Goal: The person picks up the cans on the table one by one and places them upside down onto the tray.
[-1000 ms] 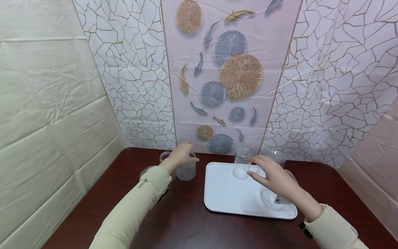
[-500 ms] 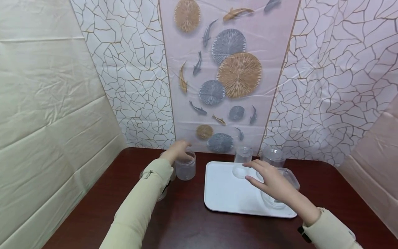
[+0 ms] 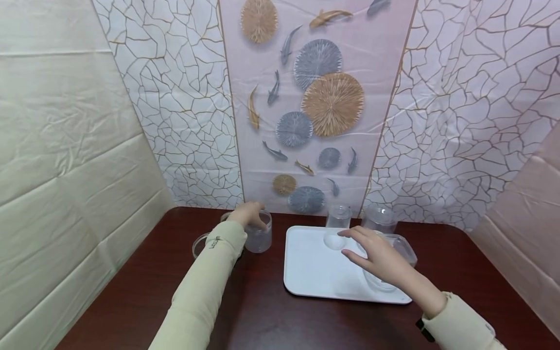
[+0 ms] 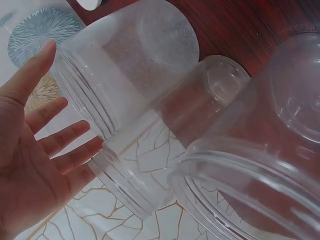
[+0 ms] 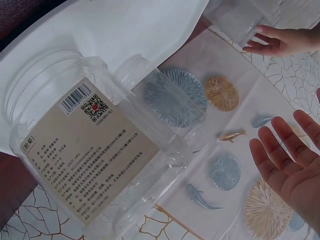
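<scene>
My left hand [image 3: 247, 213] is at the mouth of a cloudy clear plastic jar [image 3: 259, 239], fingers spread. In the left wrist view, the thumb and fingertips of this hand [image 4: 37, 165] lie right by the rim of that jar [image 4: 135, 55]. Beside it are a slimmer jar [image 4: 190, 107] and a wider jar [image 4: 260, 135]. My right hand [image 3: 380, 255] hovers over the white tray [image 3: 306, 272] with relaxed, parted fingers, holding nothing. Near it in the right wrist view is a squarish clear jar [image 5: 165, 150] with a beige printed label [image 5: 90, 155].
On the tray's far side stands a slim clear jar [image 3: 339, 218], with a wider clear jar [image 3: 379, 218] to its right. Another jar's rim [image 3: 200, 245] shows behind my left sleeve [image 3: 210, 277]. A patterned cloth [image 3: 306, 160] hangs behind the dark red table [image 3: 262, 301].
My left hand has come down from above the jars to the rim of the cloudy jar. The right hand stays nearly still over the tray. The head view has shifted slightly.
</scene>
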`<state>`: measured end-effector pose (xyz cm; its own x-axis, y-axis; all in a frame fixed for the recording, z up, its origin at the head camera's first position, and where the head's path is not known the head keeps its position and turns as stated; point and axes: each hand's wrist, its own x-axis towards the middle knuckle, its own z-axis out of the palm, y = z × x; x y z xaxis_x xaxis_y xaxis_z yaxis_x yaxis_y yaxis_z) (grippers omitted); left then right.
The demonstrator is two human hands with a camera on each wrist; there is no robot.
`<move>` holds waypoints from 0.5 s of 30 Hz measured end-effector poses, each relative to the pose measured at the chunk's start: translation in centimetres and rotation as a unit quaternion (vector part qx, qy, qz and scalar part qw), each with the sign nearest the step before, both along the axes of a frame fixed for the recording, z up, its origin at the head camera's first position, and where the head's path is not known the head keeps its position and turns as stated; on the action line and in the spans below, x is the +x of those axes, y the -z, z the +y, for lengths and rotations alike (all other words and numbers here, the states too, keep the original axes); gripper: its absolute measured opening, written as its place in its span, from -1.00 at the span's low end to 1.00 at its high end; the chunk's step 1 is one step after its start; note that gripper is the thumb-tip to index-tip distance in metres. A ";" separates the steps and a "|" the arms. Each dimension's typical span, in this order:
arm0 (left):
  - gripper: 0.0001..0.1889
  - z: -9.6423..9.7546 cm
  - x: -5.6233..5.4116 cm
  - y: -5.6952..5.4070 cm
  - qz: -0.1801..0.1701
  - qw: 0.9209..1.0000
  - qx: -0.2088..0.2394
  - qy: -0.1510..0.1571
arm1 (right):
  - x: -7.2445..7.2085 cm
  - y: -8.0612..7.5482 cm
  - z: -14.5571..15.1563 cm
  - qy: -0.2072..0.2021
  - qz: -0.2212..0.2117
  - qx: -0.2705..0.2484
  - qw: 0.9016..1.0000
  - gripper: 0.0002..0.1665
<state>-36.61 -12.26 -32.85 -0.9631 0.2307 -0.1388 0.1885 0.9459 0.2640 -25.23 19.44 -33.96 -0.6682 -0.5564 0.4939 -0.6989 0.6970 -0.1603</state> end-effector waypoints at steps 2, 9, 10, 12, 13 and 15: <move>-0.21 0.0 -0.1 0.1 -0.003 1.000 0.000 -0.006 | 0.0 0.0 -0.1 0.002 -0.001 0.000 1.000 -0.61; -0.23 0.1 -0.7 0.3 -0.003 1.000 -0.019 -0.009 | 0.0 0.0 -0.5 0.001 0.000 0.006 1.000 -0.61; -0.26 0.2 -0.8 0.3 -0.004 1.000 -0.025 -0.008 | 0.0 0.0 -0.6 -0.001 0.000 0.007 1.000 -0.61; -0.34 0.3 -0.8 0.3 -0.005 0.999 -0.032 -0.009 | 0.1 0.0 -0.7 -0.004 0.001 0.009 1.000 -0.61; -0.38 0.4 -0.8 0.2 -0.006 0.999 -0.034 -0.010 | 0.1 0.1 -0.8 -0.004 0.002 0.009 1.000 -0.61; -0.47 0.5 -0.8 0.1 -0.004 0.999 -0.035 -0.013 | 0.1 0.1 -0.9 -0.006 0.005 0.009 1.000 -0.62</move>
